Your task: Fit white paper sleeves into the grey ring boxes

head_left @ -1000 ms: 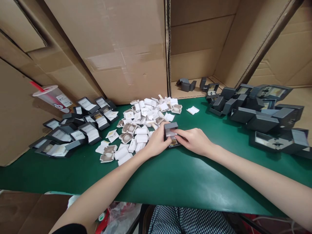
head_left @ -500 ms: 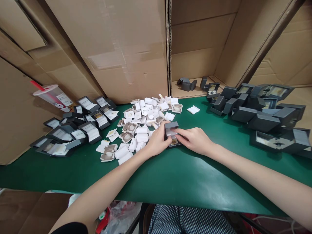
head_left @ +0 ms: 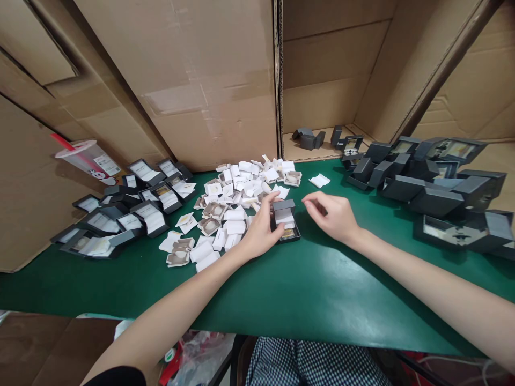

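A small dark grey hinged box (head_left: 288,206) stands with its lid up on the green table. Inside it lie a folded white paper and, at its front, something gold-coloured too small to make out. At the box's left side is my left hand (head_left: 259,230), its fingers apart and its thumb at the front corner. My right hand (head_left: 333,215) hovers just right of the box, apart from it, fingers curled in and no object visible in them. Directly left of my left hand spreads a heap of small white folded papers and cartons (head_left: 235,214).
Several open dark boxes with white papers (head_left: 151,217) crowd the left, before a plastic cup with a red straw (head_left: 90,161). More dark boxes (head_left: 436,201) pile up at the right. One white paper (head_left: 319,180) lies alone. Cardboard walls (head_left: 181,80) border the back.
My right hand has drawn back from the box to the right. The left fingers have loosened and lifted along its side, and the white paper inside shows more fully.
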`<state>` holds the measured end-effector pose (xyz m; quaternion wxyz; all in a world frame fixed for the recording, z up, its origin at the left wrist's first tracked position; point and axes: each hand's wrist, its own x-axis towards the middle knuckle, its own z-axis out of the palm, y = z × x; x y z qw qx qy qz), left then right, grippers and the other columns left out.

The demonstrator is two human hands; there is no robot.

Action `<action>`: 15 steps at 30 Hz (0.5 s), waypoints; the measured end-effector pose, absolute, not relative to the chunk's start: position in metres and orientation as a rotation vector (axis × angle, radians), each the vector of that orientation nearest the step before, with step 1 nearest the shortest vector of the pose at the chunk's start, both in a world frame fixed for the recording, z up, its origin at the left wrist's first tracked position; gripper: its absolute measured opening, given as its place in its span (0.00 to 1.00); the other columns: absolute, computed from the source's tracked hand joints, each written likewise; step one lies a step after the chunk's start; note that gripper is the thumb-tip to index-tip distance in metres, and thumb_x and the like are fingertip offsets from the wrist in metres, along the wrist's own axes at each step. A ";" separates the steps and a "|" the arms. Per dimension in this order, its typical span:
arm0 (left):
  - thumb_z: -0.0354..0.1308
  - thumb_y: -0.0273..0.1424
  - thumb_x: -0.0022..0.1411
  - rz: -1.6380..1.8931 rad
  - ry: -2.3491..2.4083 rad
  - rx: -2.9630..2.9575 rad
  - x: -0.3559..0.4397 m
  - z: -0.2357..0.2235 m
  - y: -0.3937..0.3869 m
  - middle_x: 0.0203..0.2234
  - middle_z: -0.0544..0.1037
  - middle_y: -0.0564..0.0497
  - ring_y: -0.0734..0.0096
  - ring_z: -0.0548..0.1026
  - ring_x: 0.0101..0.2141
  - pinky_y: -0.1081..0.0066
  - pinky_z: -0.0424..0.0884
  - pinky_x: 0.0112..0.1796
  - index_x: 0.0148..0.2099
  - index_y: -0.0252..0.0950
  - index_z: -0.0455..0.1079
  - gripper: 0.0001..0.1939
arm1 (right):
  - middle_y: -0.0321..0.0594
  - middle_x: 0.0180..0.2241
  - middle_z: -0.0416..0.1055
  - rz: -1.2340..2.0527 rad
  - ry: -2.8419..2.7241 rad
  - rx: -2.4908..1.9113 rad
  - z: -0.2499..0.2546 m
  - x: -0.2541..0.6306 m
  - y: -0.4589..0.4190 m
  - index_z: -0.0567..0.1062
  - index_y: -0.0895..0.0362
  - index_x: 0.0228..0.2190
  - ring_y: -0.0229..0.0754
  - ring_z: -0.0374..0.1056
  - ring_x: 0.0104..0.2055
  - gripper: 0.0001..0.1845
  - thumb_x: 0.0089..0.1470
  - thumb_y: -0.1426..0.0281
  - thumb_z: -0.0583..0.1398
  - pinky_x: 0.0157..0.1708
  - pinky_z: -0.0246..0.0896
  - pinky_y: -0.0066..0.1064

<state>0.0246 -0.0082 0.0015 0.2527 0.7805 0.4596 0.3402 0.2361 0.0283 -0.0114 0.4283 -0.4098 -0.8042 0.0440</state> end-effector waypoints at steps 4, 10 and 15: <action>0.52 0.27 0.61 0.923 1.245 2.100 0.025 0.003 -0.009 0.57 0.62 0.42 0.59 0.65 0.56 0.61 0.67 0.52 0.65 0.41 0.44 0.33 | 0.44 0.36 0.76 0.092 -2.000 -1.122 -0.014 0.255 0.058 0.73 0.56 0.41 0.47 0.72 0.39 0.12 0.59 0.67 0.53 0.38 0.65 0.37; 0.51 0.26 0.62 0.910 1.143 2.179 0.026 0.005 -0.011 0.55 0.65 0.43 0.59 0.65 0.56 0.59 0.66 0.54 0.65 0.40 0.44 0.32 | 0.52 0.52 0.71 -0.075 -2.166 -1.363 -0.023 0.277 0.089 0.71 0.59 0.50 0.58 0.64 0.55 0.20 0.59 0.64 0.53 0.49 0.61 0.49; 0.52 0.28 0.63 0.839 1.034 2.237 0.028 0.007 -0.015 0.54 0.66 0.43 0.60 0.69 0.52 0.60 0.67 0.53 0.65 0.41 0.44 0.32 | 0.49 0.58 0.67 -0.036 -2.319 -1.324 -0.028 0.280 0.093 0.72 0.58 0.51 0.56 0.58 0.62 0.20 0.61 0.64 0.51 0.55 0.58 0.50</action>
